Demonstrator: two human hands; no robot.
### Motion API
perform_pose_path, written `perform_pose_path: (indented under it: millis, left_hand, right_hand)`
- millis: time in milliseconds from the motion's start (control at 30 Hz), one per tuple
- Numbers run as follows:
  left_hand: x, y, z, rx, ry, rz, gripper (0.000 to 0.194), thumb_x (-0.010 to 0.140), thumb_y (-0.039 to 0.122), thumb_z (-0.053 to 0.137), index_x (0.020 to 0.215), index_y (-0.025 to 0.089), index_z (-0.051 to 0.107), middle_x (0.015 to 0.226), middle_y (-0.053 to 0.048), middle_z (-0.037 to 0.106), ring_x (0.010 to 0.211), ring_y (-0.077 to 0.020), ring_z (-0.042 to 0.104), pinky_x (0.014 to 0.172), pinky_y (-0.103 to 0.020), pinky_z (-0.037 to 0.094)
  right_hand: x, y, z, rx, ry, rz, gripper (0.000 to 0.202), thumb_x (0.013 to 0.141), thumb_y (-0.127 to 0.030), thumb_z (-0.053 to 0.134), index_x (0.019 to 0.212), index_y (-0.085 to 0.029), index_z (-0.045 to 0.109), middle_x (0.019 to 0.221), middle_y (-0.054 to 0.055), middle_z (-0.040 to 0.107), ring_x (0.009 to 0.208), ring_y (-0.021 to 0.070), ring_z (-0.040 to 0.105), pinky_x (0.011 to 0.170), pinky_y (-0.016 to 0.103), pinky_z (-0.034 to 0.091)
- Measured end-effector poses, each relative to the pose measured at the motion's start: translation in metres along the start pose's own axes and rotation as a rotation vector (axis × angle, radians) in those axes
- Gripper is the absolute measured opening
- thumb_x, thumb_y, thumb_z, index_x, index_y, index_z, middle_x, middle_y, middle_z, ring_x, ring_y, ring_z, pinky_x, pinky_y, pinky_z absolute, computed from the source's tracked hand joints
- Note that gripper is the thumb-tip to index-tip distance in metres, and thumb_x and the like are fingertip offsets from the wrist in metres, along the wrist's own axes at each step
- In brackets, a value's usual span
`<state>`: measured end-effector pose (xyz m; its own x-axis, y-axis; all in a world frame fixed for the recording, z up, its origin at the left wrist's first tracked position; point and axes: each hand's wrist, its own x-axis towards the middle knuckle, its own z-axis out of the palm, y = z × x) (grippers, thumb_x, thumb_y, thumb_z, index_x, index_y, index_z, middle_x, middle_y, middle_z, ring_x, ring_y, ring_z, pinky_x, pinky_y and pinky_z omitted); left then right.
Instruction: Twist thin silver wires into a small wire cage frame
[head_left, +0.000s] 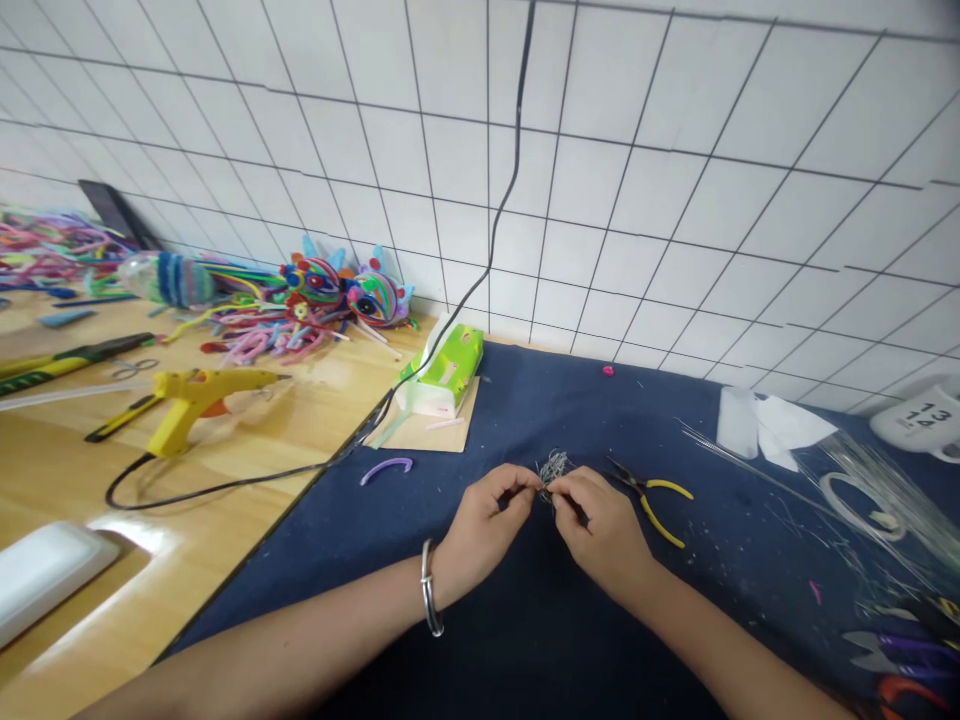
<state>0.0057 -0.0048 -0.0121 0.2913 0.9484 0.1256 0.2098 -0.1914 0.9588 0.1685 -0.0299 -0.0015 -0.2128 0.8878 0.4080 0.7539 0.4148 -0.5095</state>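
Both hands meet over the dark blue cloth (480,570), fingertips nearly touching. My left hand (484,520), with a silver bangle (430,588) at the wrist, is closed in a pinch. My right hand (600,520) pinches from the other side. What lies between the fingertips is tiny and mostly hidden, so I cannot make it out. Just behind the fingertips is a small tangle of thin grey wire pieces (553,466). Yellow-handled pliers (651,490) lie with handles apart, right of my right hand.
Left on the wood are a yellow glue gun (187,400), its black cord and colourful pipe cleaners (262,340). A green tissue pack (450,365) stands behind my left hand. A purple curved piece (386,468) lies nearby. Right are long thin wires (877,480), scissors (900,650) and a white mug (919,420).
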Motion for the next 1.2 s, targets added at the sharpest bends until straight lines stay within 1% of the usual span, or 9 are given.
perform_pose_path:
  millis: [100, 267, 367, 500, 767, 1033, 1200]
  left_hand:
    - [0.000, -0.001, 0.000, -0.002, -0.020, -0.009, 0.015, 0.082, 0.021, 0.049, 0.087, 0.017, 0.062, 0.082, -0.002, 0.062, 0.076, -0.0133, 0.056, 0.073, -0.024, 0.043]
    - [0.002, 0.000, -0.001, -0.010, -0.037, 0.010, 0.016, 0.082, 0.021, 0.048, 0.086, 0.017, 0.063, 0.083, -0.002, 0.063, 0.077, -0.0136, 0.056, 0.071, -0.024, 0.045]
    - [0.003, -0.001, -0.001, -0.018, -0.039, 0.021, 0.014, 0.081, 0.020, 0.049, 0.083, 0.017, 0.063, 0.080, -0.002, 0.063, 0.075, -0.0133, 0.056, 0.071, -0.024, 0.045]
    - [0.003, -0.003, 0.000, -0.020, -0.057, 0.021, 0.011, 0.079, 0.017, 0.051, 0.080, 0.016, 0.062, 0.075, 0.000, 0.061, 0.070, -0.0119, 0.054, 0.068, -0.023, 0.044]
    - [0.004, -0.008, 0.002, 0.016, -0.055, -0.014, 0.003, 0.074, 0.015, 0.056, 0.074, 0.016, 0.058, 0.066, 0.002, 0.055, 0.063, -0.0104, 0.050, 0.061, -0.021, 0.042]
    - [0.003, -0.011, 0.002, 0.061, -0.046, -0.012, 0.007, 0.074, 0.014, 0.056, 0.075, 0.017, 0.062, 0.074, 0.000, 0.061, 0.069, -0.0127, 0.056, 0.066, -0.024, 0.045]
    - [0.003, -0.011, 0.003, 0.025, -0.042, -0.009, 0.006, 0.074, 0.016, 0.056, 0.077, 0.017, 0.062, 0.072, 0.000, 0.061, 0.067, -0.0120, 0.055, 0.063, -0.023, 0.045]
  right_hand:
    - [0.001, 0.001, -0.002, -0.110, -0.001, -0.084, 0.017, 0.083, -0.011, 0.044, 0.088, -0.016, 0.060, 0.079, 0.005, 0.059, 0.074, 0.0155, 0.055, 0.069, 0.028, 0.043]
    - [0.001, 0.002, -0.009, -0.432, -0.027, -0.324, 0.020, 0.085, -0.012, 0.044, 0.092, -0.015, 0.062, 0.079, 0.007, 0.060, 0.072, 0.0187, 0.052, 0.067, 0.034, 0.040]
    - [0.001, 0.003, -0.012, -0.512, -0.023, -0.381, 0.021, 0.086, -0.012, 0.044, 0.097, -0.014, 0.061, 0.080, 0.008, 0.060, 0.072, 0.0186, 0.051, 0.066, 0.034, 0.039]
    - [0.002, 0.006, -0.011, -0.509, -0.021, -0.387, 0.020, 0.086, -0.013, 0.045, 0.097, -0.014, 0.061, 0.082, 0.008, 0.060, 0.073, 0.0183, 0.051, 0.068, 0.034, 0.039]
    - [0.002, 0.009, -0.005, -0.411, -0.060, -0.331, 0.019, 0.086, -0.013, 0.044, 0.090, -0.014, 0.062, 0.080, 0.008, 0.060, 0.077, 0.0186, 0.052, 0.071, 0.034, 0.041]
    - [0.003, 0.010, -0.005, -0.335, -0.029, -0.290, 0.019, 0.086, -0.014, 0.044, 0.086, -0.015, 0.063, 0.078, 0.007, 0.060, 0.079, 0.0181, 0.056, 0.073, 0.033, 0.044]
    - [0.004, 0.012, -0.004, -0.258, -0.002, -0.265, 0.018, 0.086, -0.015, 0.045, 0.086, -0.016, 0.063, 0.080, 0.007, 0.061, 0.079, 0.0174, 0.057, 0.075, 0.033, 0.046]
